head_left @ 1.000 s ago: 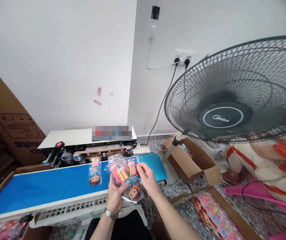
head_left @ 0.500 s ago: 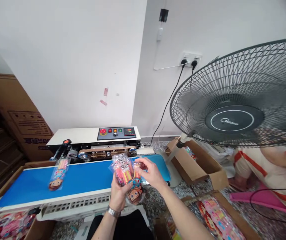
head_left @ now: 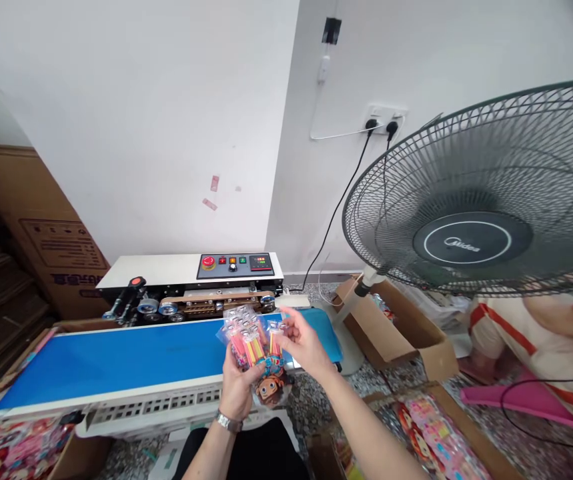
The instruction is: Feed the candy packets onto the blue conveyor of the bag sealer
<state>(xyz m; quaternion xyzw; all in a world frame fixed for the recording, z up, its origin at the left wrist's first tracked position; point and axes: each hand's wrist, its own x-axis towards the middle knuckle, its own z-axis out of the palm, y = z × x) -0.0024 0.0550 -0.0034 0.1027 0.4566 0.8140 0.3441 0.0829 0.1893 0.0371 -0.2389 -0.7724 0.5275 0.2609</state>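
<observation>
My left hand (head_left: 237, 387) is closed around a fanned stack of clear plastic packets (head_left: 241, 337) holding pink and yellow sticks. In front of the stack, one packet with a cartoon face (head_left: 269, 389) hangs at its lower end, its sticks upright above the face. My right hand (head_left: 306, 341) is at the upper right edge of this front packet, with thumb and fingertips around the bag's top. The exact contact of the fingertips is hard to make out. Both hands are over the right part of a blue conveyor belt (head_left: 141, 360) and its front edge.
A machine with a control panel (head_left: 236, 265) and rollers runs behind the belt. A large fan (head_left: 466, 240) stands at right. Cardboard boxes of packets are at lower left (head_left: 26, 447) and lower right (head_left: 441, 433); another open box (head_left: 391, 327) is behind. A person (head_left: 511, 327) sits at right.
The packet that lay on the left part of the belt is gone from there; something pinkish shows at the belt's left edge. My right fingers have shifted slightly right and opened a little at the packet's top.
</observation>
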